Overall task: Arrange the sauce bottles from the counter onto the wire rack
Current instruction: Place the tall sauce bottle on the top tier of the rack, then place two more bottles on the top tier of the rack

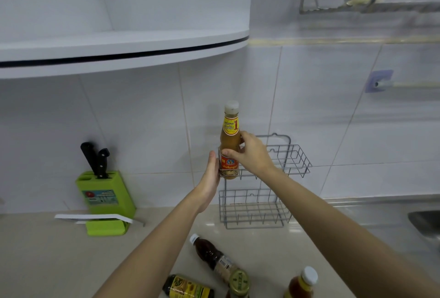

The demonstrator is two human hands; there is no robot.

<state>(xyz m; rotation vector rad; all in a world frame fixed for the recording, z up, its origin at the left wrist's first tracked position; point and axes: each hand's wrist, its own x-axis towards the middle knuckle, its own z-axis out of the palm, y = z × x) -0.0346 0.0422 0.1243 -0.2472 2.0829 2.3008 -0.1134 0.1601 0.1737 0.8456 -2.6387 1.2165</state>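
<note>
Gripping one orange sauce bottle [229, 140] with the right hand [252, 154], thumb and fingers curled round its middle, at the centre of the frame. Holding it upright, white cap up, inside the left end of the upper basket [294, 161] of the wire rack [273, 136]. Laying the left hand [210, 178] flat, fingers straight, against the left end of that basket, just beside the bottle's lower label.

Counting two baskets in the rack: the upper one against the tiled wall, and the lower basket [254, 212] directly beneath it, down at counter level.

Counting four more containers on the counter [59, 262] along the bottom edge of the frame:
- one dark brown bottle [209, 253] lying on its side
- one dark bottle with a yellow label [188, 287] also lying down
- one jar with a green and gold lid [238, 281]
- one reddish bottle with a white cap [302, 283] at the lower right

Counting two black-handled knives [95, 159] in one green knife block [104, 197] at the left. Showing one sink [426, 223] at the right edge and one dish rack [371, 7] in the upper right.
</note>
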